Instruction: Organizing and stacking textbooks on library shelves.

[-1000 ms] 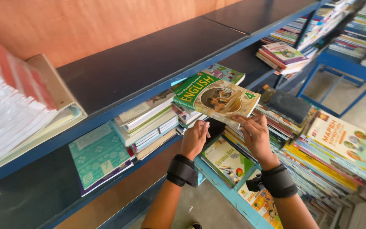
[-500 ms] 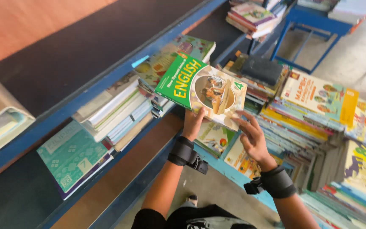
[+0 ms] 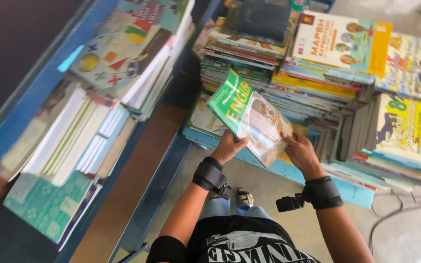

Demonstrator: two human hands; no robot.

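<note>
From the head camera, looking down: both hands hold one thin green book (image 3: 249,117) with a shiny cover. The left hand (image 3: 227,147) is closed on the book's near bottom corner, thumb on top and fingers hidden below. The right hand (image 3: 300,151) is closed on the lower right edge, thumb on the cover. Each wrist wears a black strap.

The book is tilted up in the air, above the near edge of a low blue shelf (image 3: 288,170). Behind it are stacks of books (image 3: 317,83) lying flat, and some standing books (image 3: 361,131) to the right. On the left there is a long blue rack (image 3: 40,97) with more book piles (image 3: 88,131) and a teal book (image 3: 49,204) near its end.

The book looks light — a soft cover with few pages. It seems bendy, so it could flop if held by just one corner. The glossy cover catches the light and is likely a bit slippery. A safe hold looks like what the hands do now — one on each side near the bottom, thumbs on top. Pinching near the spine would keep it flatter.
</note>
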